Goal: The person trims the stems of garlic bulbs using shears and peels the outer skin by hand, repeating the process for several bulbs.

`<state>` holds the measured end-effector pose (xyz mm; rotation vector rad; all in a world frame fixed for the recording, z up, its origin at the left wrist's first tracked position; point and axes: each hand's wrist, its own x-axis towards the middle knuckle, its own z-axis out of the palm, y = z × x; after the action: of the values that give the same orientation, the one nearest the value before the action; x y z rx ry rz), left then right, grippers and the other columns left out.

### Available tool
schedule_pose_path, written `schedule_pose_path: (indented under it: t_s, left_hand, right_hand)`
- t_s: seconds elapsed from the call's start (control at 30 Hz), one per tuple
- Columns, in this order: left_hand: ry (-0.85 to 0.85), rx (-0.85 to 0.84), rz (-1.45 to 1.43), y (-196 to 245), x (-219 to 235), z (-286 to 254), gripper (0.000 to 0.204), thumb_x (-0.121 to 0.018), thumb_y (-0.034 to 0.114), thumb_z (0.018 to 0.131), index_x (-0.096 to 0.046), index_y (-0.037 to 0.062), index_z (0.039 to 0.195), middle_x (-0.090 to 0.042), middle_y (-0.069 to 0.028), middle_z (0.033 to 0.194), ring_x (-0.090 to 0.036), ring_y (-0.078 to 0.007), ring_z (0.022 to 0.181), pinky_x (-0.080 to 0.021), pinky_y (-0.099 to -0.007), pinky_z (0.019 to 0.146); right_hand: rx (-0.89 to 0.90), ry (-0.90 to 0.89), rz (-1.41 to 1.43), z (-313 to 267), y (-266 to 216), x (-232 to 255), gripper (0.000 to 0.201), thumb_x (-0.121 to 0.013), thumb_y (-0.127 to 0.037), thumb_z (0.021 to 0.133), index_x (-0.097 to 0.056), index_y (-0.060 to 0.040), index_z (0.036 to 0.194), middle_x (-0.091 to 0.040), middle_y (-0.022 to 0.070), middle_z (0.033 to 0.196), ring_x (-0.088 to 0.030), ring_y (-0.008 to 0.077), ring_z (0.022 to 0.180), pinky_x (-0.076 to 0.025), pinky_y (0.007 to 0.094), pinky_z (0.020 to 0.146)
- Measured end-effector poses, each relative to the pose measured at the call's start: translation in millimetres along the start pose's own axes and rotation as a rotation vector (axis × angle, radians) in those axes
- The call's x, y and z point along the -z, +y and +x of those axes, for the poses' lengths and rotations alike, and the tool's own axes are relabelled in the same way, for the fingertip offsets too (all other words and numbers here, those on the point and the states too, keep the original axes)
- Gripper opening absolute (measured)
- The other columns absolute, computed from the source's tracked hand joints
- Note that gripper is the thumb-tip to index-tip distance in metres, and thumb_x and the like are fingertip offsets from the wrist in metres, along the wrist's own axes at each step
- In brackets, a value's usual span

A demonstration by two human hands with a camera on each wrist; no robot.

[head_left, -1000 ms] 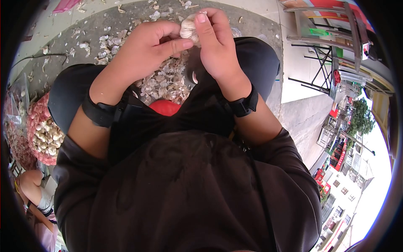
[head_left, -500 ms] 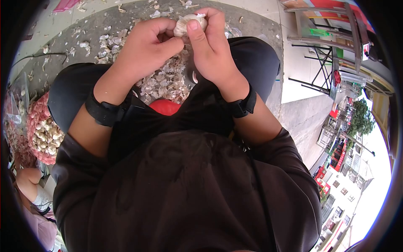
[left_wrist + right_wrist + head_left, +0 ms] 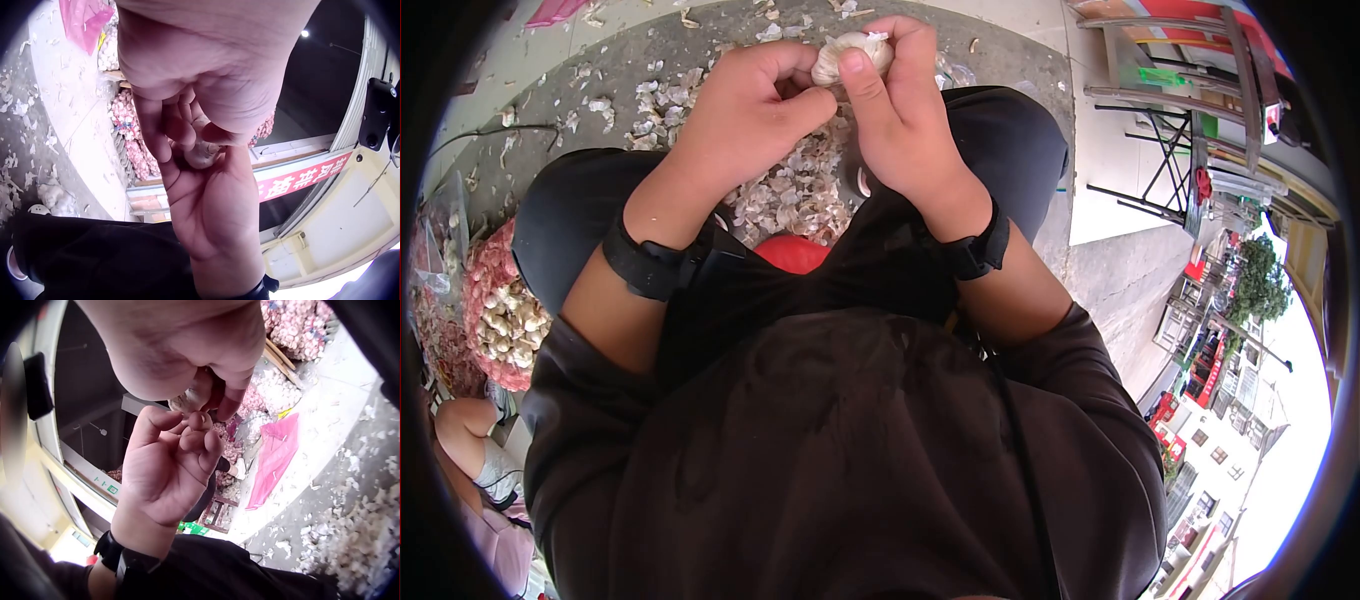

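A whitish garlic bulb (image 3: 852, 62) is held up between the two hands, above the knees. The right hand (image 3: 910, 135) grips it, thumb across the near side and fingers curled behind. At the bulb's left side, the left hand (image 3: 745, 125) pinches with curled fingers and bent thumb. A loose flap of pale skin stands at the bulb's top right. Seen from the right wrist, the left fingertips meet right at the underside of the bulb (image 3: 195, 394). In the left wrist view the fingers of both hands partly hide the bulb (image 3: 203, 153).
Garlic skins (image 3: 795, 195) lie heaped between the legs, beside something red (image 3: 792, 254). More scraps litter the grey floor. A red mesh sack of garlic (image 3: 505, 325) stands at the left, near another person's bare leg (image 3: 465, 440). A pink sheet (image 3: 275, 459) lies on the floor.
The bulb has shifted slightly left and turned in the right hand. The left thumb has bent back from its straighter pose, its fingers curling more. Little differs over the last half second.
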<state>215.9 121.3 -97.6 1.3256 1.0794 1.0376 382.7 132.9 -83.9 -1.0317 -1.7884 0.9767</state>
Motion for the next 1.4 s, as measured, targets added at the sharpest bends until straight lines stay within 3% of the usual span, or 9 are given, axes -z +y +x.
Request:
schedule_pose_path:
  t_s: [0.2, 0.4, 0.7, 0.8, 0.9, 1.1, 1.3, 1.4]
  left_hand:
    - [0.039, -0.014, 0.041, -4.4, 0.3, -0.3, 0.018, -0.066, 0.009, 0.080, -0.066, -0.0039, 0.093, -0.063, -0.0026, 0.068, -0.054, -0.0064, 0.059, -0.045, -0.0239, 0.054]
    - [0.078, 0.002, -0.063, -5.9, -3.7, 1.0, 0.016, -0.065, 0.008, 0.082, -0.066, -0.0034, 0.093, -0.065, -0.0036, 0.071, -0.058, -0.0067, 0.061, -0.047, -0.0226, 0.056]
    - [0.051, 0.023, -0.098, 3.2, -0.4, 1.7, 0.012, -0.063, 0.007, 0.085, -0.067, -0.0014, 0.093, -0.067, -0.0048, 0.074, -0.062, -0.0082, 0.067, -0.049, -0.0225, 0.060]
    - [0.064, 0.039, -0.106, 3.5, 2.2, 2.0, 0.012, -0.063, 0.007, 0.085, -0.066, -0.0012, 0.093, -0.067, -0.0047, 0.075, -0.063, -0.0087, 0.068, -0.050, -0.0228, 0.062]
    - [0.071, 0.059, -0.116, 5.7, 2.6, 2.1, 0.011, -0.063, 0.007, 0.086, -0.066, -0.0010, 0.092, -0.067, -0.0045, 0.076, -0.064, -0.0090, 0.070, -0.050, -0.0228, 0.063]
    - [0.031, 0.036, -0.250, 4.9, 5.0, 1.8, 0.008, -0.061, 0.006, 0.087, -0.065, -0.0006, 0.090, -0.066, -0.0043, 0.079, -0.065, -0.0106, 0.073, -0.051, -0.0229, 0.066]
    - [-0.018, 0.029, -0.325, 9.8, 5.6, 0.8, 0.008, -0.060, 0.005, 0.090, -0.065, -0.0012, 0.090, -0.066, -0.0049, 0.082, -0.066, -0.0115, 0.076, -0.052, -0.0236, 0.068]
    - [-0.030, 0.037, -0.363, 14.3, 5.0, -1.7, 0.008, -0.059, 0.004, 0.090, -0.065, -0.0013, 0.090, -0.066, -0.0050, 0.083, -0.065, -0.0111, 0.075, -0.052, -0.0236, 0.067]
  right_hand:
    - [0.023, -0.021, -0.047, -0.8, -8.1, -0.2, 0.039, -0.056, -0.025, 0.098, -0.033, 0.0012, 0.117, -0.061, 0.0133, 0.085, -0.063, 0.0218, 0.072, -0.050, 0.0332, 0.067]
    - [0.028, 0.046, -0.006, 0.8, -2.7, 1.5, 0.034, -0.050, -0.026, 0.101, -0.035, -0.0001, 0.119, -0.059, 0.0119, 0.090, -0.058, 0.0168, 0.081, -0.048, 0.0311, 0.074]
    - [-0.115, 0.018, 0.145, 1.5, -8.6, 2.8, 0.037, -0.045, -0.031, 0.103, -0.048, 0.0006, 0.123, -0.060, 0.0081, 0.093, -0.055, 0.0130, 0.085, -0.046, 0.0280, 0.077]
    - [-0.262, -0.071, 0.100, 1.0, -15.3, 6.3, 0.040, -0.047, -0.033, 0.102, -0.049, 0.0008, 0.124, -0.061, 0.0067, 0.092, -0.056, 0.0128, 0.083, -0.047, 0.0278, 0.076]
    - [-0.208, -0.009, 0.141, 4.2, -6.7, 5.3, 0.038, -0.046, -0.034, 0.102, -0.053, -0.0002, 0.118, -0.061, 0.0043, 0.088, -0.055, 0.0105, 0.076, -0.047, 0.0257, 0.070]
    - [-0.274, -0.003, 0.402, 3.8, 3.3, 1.3, 0.035, -0.042, -0.035, 0.104, -0.057, -0.0043, 0.108, -0.062, 0.0015, 0.086, -0.053, 0.0061, 0.068, -0.047, 0.0213, 0.061]
    - [-0.408, -0.037, 0.550, 6.6, -0.4, 4.3, 0.040, -0.037, -0.038, 0.104, -0.058, -0.0049, 0.110, -0.063, 0.0022, 0.085, -0.055, 0.0083, 0.066, -0.048, 0.0230, 0.059]
    - [-0.437, -0.086, 0.543, 6.2, -4.2, 7.5, 0.047, -0.033, -0.041, 0.105, -0.058, -0.0030, 0.117, -0.063, 0.0076, 0.091, -0.055, 0.0150, 0.069, -0.048, 0.0282, 0.064]
